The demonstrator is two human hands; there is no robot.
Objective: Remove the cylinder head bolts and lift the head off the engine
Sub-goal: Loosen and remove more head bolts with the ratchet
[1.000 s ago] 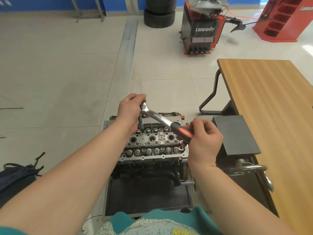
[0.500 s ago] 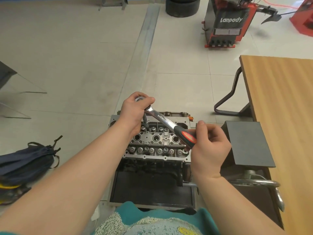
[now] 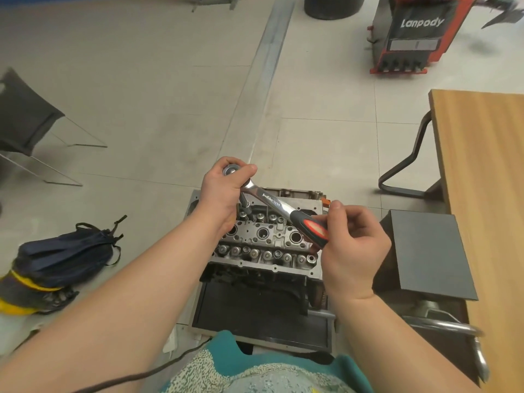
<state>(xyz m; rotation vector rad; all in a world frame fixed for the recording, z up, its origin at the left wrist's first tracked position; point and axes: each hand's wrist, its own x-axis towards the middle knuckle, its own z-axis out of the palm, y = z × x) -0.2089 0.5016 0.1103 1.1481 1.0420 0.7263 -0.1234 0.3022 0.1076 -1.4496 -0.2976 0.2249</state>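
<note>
Loosening head bolt: left hand holds ratchet head over socket at cylinder head far-left corner; right hand pinches handle, running toward near-right; head seated on engine.

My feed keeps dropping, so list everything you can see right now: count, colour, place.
ratchet wrench: one, chrome with black and red grip, above the head's far left end
cylinder head: one, bare grey metal, on the engine at centre
engine stand tray: one, dark, under the engine
wooden table: one, tan, right
dark box: one, dark grey, beside the table
tyre machine: one, red and black, far right
tyre: one in view, black, top centre
bag: one, navy, floor left
chair: one, dark, far left
left hand: holds the ratchet's head
right hand: fingers grip the handle
</note>
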